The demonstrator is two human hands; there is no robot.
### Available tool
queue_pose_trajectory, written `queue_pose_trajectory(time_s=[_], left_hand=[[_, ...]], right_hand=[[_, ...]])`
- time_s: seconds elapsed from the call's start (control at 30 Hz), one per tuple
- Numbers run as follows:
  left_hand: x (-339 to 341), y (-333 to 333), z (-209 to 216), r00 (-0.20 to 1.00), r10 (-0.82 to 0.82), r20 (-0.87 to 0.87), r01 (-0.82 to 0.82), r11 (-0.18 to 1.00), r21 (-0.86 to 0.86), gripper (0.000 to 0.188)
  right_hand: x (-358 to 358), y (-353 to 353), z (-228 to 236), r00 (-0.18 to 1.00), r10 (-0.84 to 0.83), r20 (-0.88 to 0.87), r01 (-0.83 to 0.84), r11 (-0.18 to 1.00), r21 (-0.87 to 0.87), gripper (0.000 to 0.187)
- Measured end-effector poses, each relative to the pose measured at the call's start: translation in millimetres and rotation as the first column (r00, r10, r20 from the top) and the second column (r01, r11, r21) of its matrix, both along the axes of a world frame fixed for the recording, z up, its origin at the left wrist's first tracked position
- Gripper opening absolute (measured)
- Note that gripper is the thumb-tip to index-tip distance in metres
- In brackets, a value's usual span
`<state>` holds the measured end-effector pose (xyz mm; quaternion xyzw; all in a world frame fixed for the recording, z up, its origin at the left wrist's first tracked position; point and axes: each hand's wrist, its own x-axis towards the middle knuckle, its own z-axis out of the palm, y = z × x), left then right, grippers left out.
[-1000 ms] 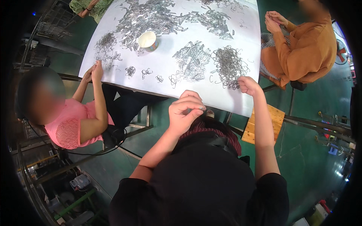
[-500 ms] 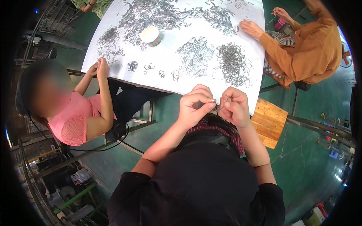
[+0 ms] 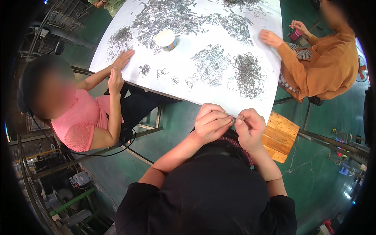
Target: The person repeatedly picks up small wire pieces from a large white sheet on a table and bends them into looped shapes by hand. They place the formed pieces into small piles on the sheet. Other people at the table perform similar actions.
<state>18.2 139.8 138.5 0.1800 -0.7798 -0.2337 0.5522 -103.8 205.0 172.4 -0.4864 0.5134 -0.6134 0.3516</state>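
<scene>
My left hand (image 3: 211, 124) and my right hand (image 3: 252, 127) meet fingertip to fingertip just off the table's near edge, both closed in a pinch. A small metal piece (image 3: 234, 119) shows between them, held by the left fingers. What the right fingers hold is too small and hidden to make out. Beyond my hands on the white tabletop (image 3: 213, 96) lie a pile of small silvery metal pieces (image 3: 211, 64) and, to its right, a heap of dark bent wire loops (image 3: 247, 75).
A paper cup (image 3: 167, 42) stands beside a large spread of metal pieces (image 3: 168, 19). Small wire clusters (image 3: 145, 69) lie near the edge. A co-worker in pink (image 3: 84, 117) sits left, another in orange (image 3: 325, 66) right. A wooden stool (image 3: 280, 137) is at my right.
My hands, apart before, have come together at the fingertips. The left co-worker's one hand has reached onto the table toward the wire pile. The whole view has shifted slightly.
</scene>
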Motion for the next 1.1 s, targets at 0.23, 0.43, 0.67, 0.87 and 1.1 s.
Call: queue_pose_trajectory(time_s=[0.23,0.43,0.67,0.87,1.1], left_hand=[[2,-17,-34,0.983,0.092,-0.158,-0.058,0.977,0.205,0.02],[7,-92,-146,0.948,0.091,0.305,-0.284,0.676,0.68,0.014],[-13,-123,-173,0.688,0.189,0.701,-0.25,0.968,-0.016,0.012],[-4,-124,-170,0.77,0.102,0.629,-0.362,0.882,0.3,0.013],[0,-133,-163,0.73,-0.007,0.684,-0.442,0.758,0.48,0.016]], right_hand=[[6,0,-10,0.942,-0.15,-0.3,0.086,0.972,-0.217,0.004],[5,-1,-9,0.932,-0.142,-0.334,0.075,0.976,-0.206,0.004],[2,4,-14,0.94,-0.116,-0.32,0.069,0.986,-0.154,0.009],[-3,10,-18,0.943,-0.137,-0.303,0.1,0.986,-0.133,0.004],[-5,7,-15,0.949,-0.045,-0.311,0.024,0.997,-0.071,0.006]])
